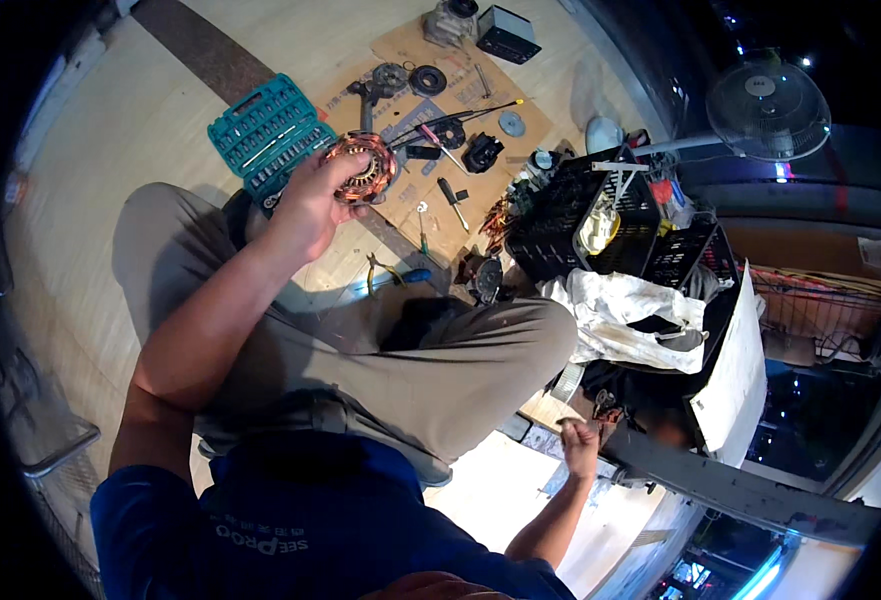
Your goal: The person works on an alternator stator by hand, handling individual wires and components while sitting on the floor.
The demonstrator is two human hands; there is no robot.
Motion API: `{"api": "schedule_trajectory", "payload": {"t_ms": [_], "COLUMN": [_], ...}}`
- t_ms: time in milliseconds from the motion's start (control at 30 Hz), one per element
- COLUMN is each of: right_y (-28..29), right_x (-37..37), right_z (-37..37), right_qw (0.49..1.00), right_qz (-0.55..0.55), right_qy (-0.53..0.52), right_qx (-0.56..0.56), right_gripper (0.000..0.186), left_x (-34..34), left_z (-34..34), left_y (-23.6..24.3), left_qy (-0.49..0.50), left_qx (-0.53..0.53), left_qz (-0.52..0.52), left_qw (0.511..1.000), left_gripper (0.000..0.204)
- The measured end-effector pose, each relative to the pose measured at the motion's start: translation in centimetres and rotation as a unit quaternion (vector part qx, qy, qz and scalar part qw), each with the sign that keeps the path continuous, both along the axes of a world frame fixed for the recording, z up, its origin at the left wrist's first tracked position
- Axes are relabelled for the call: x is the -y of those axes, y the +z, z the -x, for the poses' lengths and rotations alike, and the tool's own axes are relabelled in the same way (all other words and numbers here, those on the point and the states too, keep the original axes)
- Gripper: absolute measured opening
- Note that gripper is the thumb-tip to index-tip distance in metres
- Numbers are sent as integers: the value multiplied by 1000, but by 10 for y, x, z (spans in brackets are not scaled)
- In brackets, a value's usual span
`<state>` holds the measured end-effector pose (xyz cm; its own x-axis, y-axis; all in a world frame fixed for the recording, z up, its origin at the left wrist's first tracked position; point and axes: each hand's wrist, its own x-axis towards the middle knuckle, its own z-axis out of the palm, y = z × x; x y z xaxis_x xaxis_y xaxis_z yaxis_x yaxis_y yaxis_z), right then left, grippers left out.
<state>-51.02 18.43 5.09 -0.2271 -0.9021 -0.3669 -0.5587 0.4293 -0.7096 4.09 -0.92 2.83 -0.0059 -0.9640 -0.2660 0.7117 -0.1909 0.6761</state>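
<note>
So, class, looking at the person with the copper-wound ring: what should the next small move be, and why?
I'd suggest bringing the right hand across to support the free side of the copper-wound ring. The left hand appears to hold it alone, gripping one side, while the right hand is well away from it.

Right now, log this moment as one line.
Left hand: holds round copper-wound coil ring; Right hand: curled, contents unclear; Nearby: open teal plastic toolbox
</note>
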Motion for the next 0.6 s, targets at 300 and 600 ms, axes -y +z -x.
{"api": "schedule_trajectory", "payload": {"t_ms": [300,600], "right_y": [-72,106], "right_x": [-77,106], "right_z": [86,-178], "right_qw": [996,892], "right_qz": [7,445], "right_qy": [-60,-80], "right_qx": [-71,-3], "right_gripper": [13,27], "left_x": [-10,-9], "left_z": [15,24], "left_y": [6,7], "left_qy": [-16,-59], "left_qx": [36,47], "left_qz": [5,16], "left_qw": [999,997], "left_gripper": [29,28]}}
